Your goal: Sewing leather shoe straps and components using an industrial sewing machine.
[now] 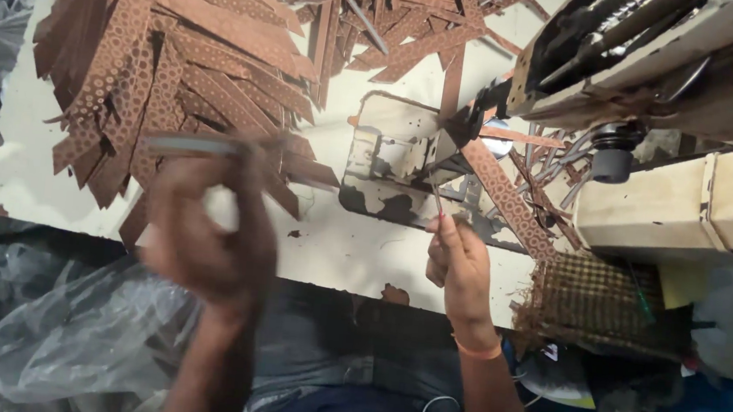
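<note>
Left hand point(207, 235): your blurred fist, raised, grips a strip point(202, 145).
Right hand point(459, 264): your fingers pinch a thin tool point(438, 206), pointing forward.

Upper left of frame: a heap of brown perforated strips point(173, 71) covers most of the white table point(353, 250), leaving no bare passage there. Top centre: a second scatter of strips point(402, 21). Right of frame: the sewing machine point(665, 82) overhangs the table and closes off that side. A strip point(506, 197) lies across the metal plate point(389, 159). Bare table surface shows along the lower edge, between the left hand point(207, 235) and right hand point(459, 264).
</note>
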